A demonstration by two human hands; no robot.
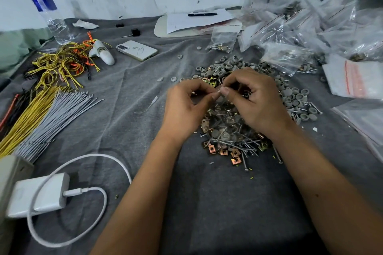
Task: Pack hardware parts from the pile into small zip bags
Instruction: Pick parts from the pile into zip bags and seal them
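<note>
At the far left a clear water bottle [48,12] stands on the grey-clothed counter [128,80], its cap blurred. Nearer lie tangled yellow wires [60,62], a bundle of grey ties [60,116] cut off by the left edge, and a white charger [39,194] with its looped cable. A phone [136,50] lies face down further in. At centre the left hand [186,107] and right hand [250,99] meet, fingers of both curled and pinching the top of a small zip bag [226,118] that hangs over the pile [234,145] of screws, clips and grey caps. The bag's mouth is hidden behind the thumbs. Filled bags [310,33] heap at the far right, blurred.
</note>
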